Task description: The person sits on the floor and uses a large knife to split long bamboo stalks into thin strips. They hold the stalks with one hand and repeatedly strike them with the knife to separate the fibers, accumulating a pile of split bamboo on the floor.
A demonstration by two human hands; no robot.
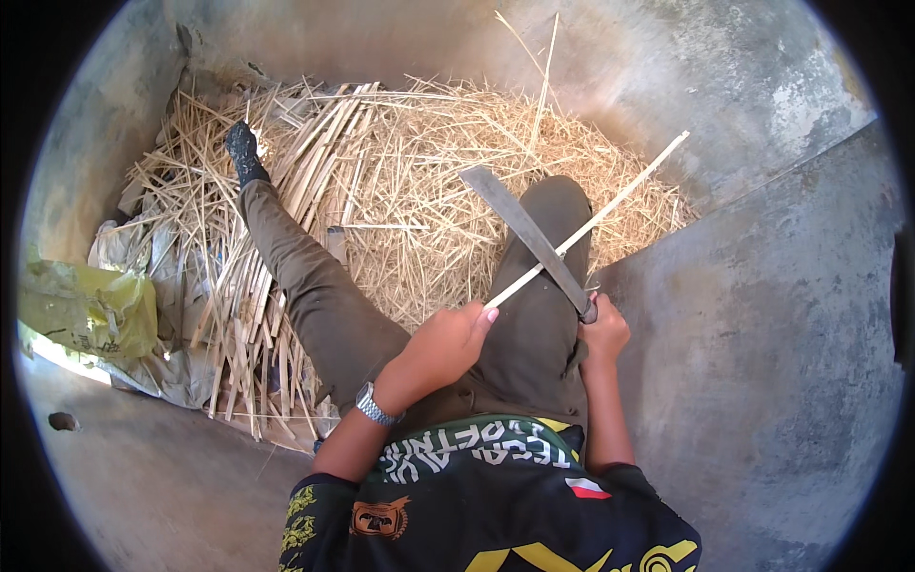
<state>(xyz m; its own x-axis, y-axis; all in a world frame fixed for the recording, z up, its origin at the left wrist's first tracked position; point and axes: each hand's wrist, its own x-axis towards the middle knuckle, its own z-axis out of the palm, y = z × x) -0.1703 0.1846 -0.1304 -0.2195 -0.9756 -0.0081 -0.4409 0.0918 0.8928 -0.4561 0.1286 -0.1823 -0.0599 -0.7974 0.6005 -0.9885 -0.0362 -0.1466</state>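
Note:
My left hand is closed around the lower end of a thin pale bamboo strip, which slants up to the right across my bent right leg. In my right hand is the handle of a machete, its broad grey blade pointing up to the left. Blade and strip cross above my right thigh, and the blade appears to touch the strip there. A small curl stands off the strip at the crossing.
Pale shavings lie heaped between and beyond my legs. Several split strips are piled around my outstretched left leg. A yellow plastic sack is at the far left. Concrete walls rise behind, and a grey surface borders my right side.

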